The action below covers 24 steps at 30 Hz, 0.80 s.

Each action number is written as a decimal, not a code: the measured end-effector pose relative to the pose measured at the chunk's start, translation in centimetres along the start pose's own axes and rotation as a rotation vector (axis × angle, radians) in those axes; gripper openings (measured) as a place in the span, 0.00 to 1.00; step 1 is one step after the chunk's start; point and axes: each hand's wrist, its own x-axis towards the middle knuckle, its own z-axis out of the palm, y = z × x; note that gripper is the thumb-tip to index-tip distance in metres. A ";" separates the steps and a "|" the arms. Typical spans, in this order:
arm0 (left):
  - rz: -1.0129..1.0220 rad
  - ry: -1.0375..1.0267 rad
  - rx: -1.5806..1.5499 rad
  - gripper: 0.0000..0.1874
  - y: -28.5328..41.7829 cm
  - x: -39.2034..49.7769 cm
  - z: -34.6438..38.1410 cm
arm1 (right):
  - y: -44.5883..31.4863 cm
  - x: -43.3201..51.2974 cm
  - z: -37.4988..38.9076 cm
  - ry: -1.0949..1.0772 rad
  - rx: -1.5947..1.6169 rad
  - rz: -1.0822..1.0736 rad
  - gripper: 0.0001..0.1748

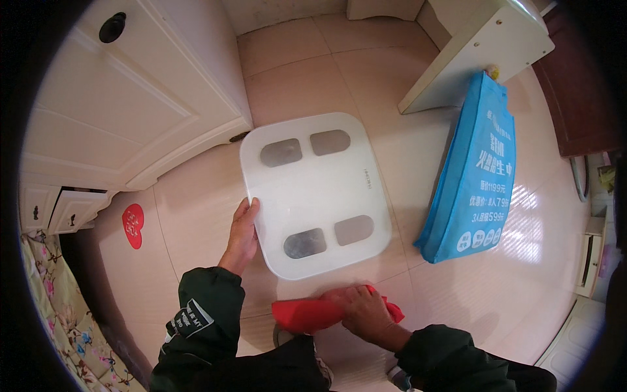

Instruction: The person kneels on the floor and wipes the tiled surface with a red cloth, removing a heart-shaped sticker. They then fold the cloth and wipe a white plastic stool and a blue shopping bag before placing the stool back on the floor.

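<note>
A white body scale [313,196] with several grey rounded electrode pads is in front of me above the tiled floor. My left hand [243,237] grips its left edge, thumb on the top face and fingers underneath. Below the scale's near edge, my right hand [365,311] clutches a bunched red cloth [306,314]. The cloth hangs out to the left of the hand and also shows a little on its right. It is apart from the scale.
A blue printed bag [470,181] stands to the right beside a white furniture panel [475,54]. White cabinets [127,98] line the left. A red heart sticker [132,226] is on the floor tiles [196,215], near a floral fabric [73,323] at lower left.
</note>
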 end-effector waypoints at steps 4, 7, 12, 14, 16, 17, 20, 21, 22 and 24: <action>0.002 -0.052 -0.019 0.21 -0.1 1.1 1.3 | -0.6 -0.5 -0.2 -0.055 -0.120 -0.004 0.34; 0.010 -0.051 -0.039 0.21 0.3 2.1 3.0 | 0.4 -1.0 -2.1 -0.074 -0.042 -0.043 0.34; -0.013 -0.056 -0.070 0.22 0.8 3.2 4.9 | 4.9 -0.1 -4.3 0.210 0.504 0.080 0.32; -0.028 -0.058 -0.092 0.24 0.6 3.5 5.1 | 6.3 0.2 -4.0 0.297 0.719 0.342 0.28; -0.024 -0.068 -0.129 0.26 0.3 3.8 5.1 | 7.1 0.7 -3.7 0.312 1.120 0.515 0.27; -0.039 -0.070 -0.150 0.27 0.2 3.9 5.0 | 7.2 1.0 -3.5 0.315 1.391 0.474 0.28; -0.036 -0.111 -0.216 0.30 -0.3 4.3 5.0 | 6.6 2.7 -3.6 0.303 1.951 0.460 0.31; -0.040 -0.121 -0.228 0.31 -0.3 4.4 5.0 | 6.4 3.6 -3.9 0.325 2.011 0.422 0.32; -0.060 -0.101 -0.237 0.31 -0.5 4.4 5.1 | 6.1 4.4 -4.3 0.354 2.067 0.403 0.34; -0.055 -0.082 -0.286 0.26 -0.5 4.5 5.4 | 5.9 6.1 -5.1 0.428 2.138 0.296 0.33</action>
